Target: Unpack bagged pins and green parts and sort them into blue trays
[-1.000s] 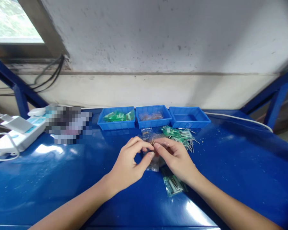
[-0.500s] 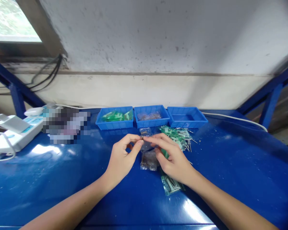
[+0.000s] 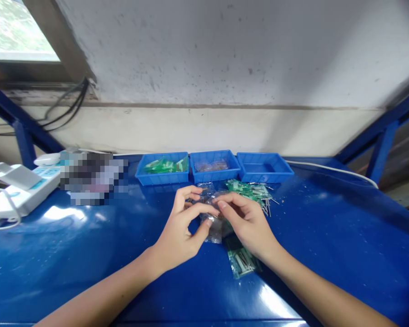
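Both of my hands meet over the middle of the blue table [image 3: 88,254]. My left hand [image 3: 182,231] and my right hand [image 3: 247,222] pinch a small clear plastic bag [image 3: 214,229] with brownish parts in it, fingers closed on its upper edge. A second clear bag [image 3: 206,187] lies just behind them. A green bag of parts [image 3: 241,261] lies under my right wrist. A heap of green parts with metal pins [image 3: 254,191] sits right of my fingers.
Three blue trays stand in a row at the back: the left tray [image 3: 162,175] holds green bags, the middle tray [image 3: 214,170] clear bags, and the right tray [image 3: 264,167] looks bare. A white power strip [image 3: 23,190] and a white cable [image 3: 330,169] lie at the sides.
My hands came back down from a high pinch on a tiny part and now close on the clear bag's top. The view barely shifted.
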Demonstrator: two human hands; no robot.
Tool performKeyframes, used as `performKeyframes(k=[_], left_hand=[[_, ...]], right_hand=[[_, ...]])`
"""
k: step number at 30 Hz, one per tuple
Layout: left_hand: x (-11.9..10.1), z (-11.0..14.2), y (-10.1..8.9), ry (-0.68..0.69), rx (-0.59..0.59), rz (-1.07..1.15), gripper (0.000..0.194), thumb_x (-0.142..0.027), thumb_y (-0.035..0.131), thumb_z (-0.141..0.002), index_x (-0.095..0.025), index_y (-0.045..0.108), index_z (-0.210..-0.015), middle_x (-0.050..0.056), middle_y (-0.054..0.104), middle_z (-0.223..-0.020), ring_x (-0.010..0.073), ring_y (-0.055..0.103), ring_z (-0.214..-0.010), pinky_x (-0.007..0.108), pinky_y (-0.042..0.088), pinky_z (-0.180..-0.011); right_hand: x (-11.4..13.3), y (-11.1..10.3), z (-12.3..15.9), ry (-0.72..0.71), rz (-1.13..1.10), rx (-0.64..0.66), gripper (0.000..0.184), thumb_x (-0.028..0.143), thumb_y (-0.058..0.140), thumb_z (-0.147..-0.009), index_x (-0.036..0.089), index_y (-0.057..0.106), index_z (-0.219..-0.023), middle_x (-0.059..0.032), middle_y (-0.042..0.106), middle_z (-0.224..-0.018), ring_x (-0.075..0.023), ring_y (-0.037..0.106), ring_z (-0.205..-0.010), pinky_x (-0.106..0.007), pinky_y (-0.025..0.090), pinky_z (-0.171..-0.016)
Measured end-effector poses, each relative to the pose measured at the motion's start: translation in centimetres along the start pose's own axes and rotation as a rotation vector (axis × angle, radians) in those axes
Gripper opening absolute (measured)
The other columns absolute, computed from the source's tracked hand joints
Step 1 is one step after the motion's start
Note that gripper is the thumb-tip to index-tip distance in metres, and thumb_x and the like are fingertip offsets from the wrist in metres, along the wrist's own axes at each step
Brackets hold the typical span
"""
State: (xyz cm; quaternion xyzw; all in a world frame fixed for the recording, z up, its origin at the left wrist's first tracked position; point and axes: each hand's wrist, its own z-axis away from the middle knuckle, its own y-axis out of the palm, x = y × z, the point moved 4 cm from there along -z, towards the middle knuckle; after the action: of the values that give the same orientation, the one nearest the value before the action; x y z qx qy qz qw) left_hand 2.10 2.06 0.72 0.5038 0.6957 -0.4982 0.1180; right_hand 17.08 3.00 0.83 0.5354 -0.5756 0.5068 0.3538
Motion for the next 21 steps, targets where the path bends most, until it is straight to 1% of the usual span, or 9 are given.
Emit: performKeyframes(k=[3,5,6,8,9,12,15,18,21], left_hand=[[0.5,-0.4,-0.1,-0.11,0.026,0.091,0.016,-0.017,0.056,-0.081,-0.022,0.064,-0.093,0.007,0.043,-0.11,0.0218,0.045,-0.106,0.041,0.037,-0.096],[1.0,-0.7,0.1,-0.247,0.068,0.272,0.016,-0.027,0.051,-0.086,-0.021,0.065,-0.091,0.006,0.05,-0.098,0.0202,0.05,-0.095,0.037,0.041,-0.088],[1.4,-0.7,0.2,-0.344,0.082,0.403,0.023,-0.033,0.046,-0.089,-0.02,0.065,-0.089,0.005,0.053,-0.091,0.0192,0.051,-0.089,0.034,0.043,-0.082],[2.1,-0.6,0.8,-0.556,0.08,0.683,0.036,-0.042,0.039,-0.091,-0.018,0.065,-0.088,0.004,0.056,-0.079,0.0163,0.052,-0.076,0.028,0.044,-0.068],[2.3,-0.5,1.1,-0.641,0.07,0.798,0.035,-0.042,0.041,-0.09,-0.017,0.065,-0.088,0.003,0.055,-0.075,0.0145,0.051,-0.071,0.026,0.043,-0.062],[2.8,-0.2,1.6,-0.736,0.057,0.917,0.016,-0.032,0.059,-0.082,-0.017,0.063,-0.087,0.0,0.054,-0.071,0.01,0.048,-0.062,0.021,0.04,-0.057],[2.8,-0.5,0.4,-0.593,-0.047,0.701,0.009,-0.025,0.061,-0.081,-0.018,0.061,-0.087,0.0,0.057,-0.075,0.0101,0.051,-0.064,0.022,0.041,-0.059],[1.7,-1.8,-3.3,-0.232,-0.362,0.296,0.006,-0.022,0.061,-0.081,-0.019,0.06,-0.087,0.0,0.06,-0.08,0.0123,0.056,-0.072,0.026,0.045,-0.067],[-0.2,-3.9,-6.5,0.154,-0.658,-0.049,0.01,-0.018,0.059,-0.082,-0.022,0.059,-0.091,0.001,0.06,-0.086,0.0157,0.058,-0.08,0.031,0.047,-0.073]], right_hand=[[0.6,-0.7,0.1,-0.157,0.185,-0.128,0.014,0.022,0.056,-0.083,0.023,0.07,-0.087,-0.0016,0.053,-0.076,-0.015,0.052,-0.073,-0.03,0.043,-0.065],[1.0,-1.0,0.4,-0.257,0.271,-0.174,0.018,0.019,0.058,-0.082,0.025,0.071,-0.092,-0.0004,0.045,-0.071,-0.0152,0.048,-0.071,-0.03,0.042,-0.063],[1.2,-1.0,0.5,-0.304,0.307,-0.176,0.02,0.018,0.058,-0.082,0.026,0.072,-0.094,0.0001,0.043,-0.069,-0.0152,0.046,-0.069,-0.03,0.041,-0.061],[1.5,-0.8,0.8,-0.386,0.379,-0.139,0.024,0.016,0.056,-0.083,0.028,0.072,-0.097,0.0005,0.04,-0.066,-0.0153,0.044,-0.066,-0.03,0.039,-0.06],[1.5,-0.6,0.9,-0.42,0.411,-0.103,0.026,0.014,0.054,-0.084,0.028,0.072,-0.097,0.0002,0.041,-0.065,-0.0155,0.043,-0.066,-0.03,0.039,-0.06],[1.5,0.3,1.2,-0.491,0.461,0.001,0.033,0.009,0.048,-0.084,0.03,0.072,-0.095,-0.0022,0.049,-0.072,-0.0168,0.046,-0.073,-0.032,0.041,-0.065],[1.3,0.6,1.0,-0.489,0.451,0.033,0.037,0.004,0.044,-0.081,0.025,0.071,-0.097,-0.0054,0.054,-0.087,-0.0183,0.05,-0.086,-0.035,0.044,-0.073],[1.3,-0.5,0.2,-0.449,0.485,-0.027,0.033,0.006,0.046,-0.079,0.018,0.07,-0.097,-0.0081,0.057,-0.093,-0.0198,0.052,-0.09,-0.036,0.045,-0.078],[1.3,-3.5,-0.9,-0.395,0.617,-0.165,0.023,0.015,0.05,-0.082,0.017,0.07,-0.094,-0.0068,0.062,-0.085,-0.0203,0.055,-0.083,-0.036,0.044,-0.075]])
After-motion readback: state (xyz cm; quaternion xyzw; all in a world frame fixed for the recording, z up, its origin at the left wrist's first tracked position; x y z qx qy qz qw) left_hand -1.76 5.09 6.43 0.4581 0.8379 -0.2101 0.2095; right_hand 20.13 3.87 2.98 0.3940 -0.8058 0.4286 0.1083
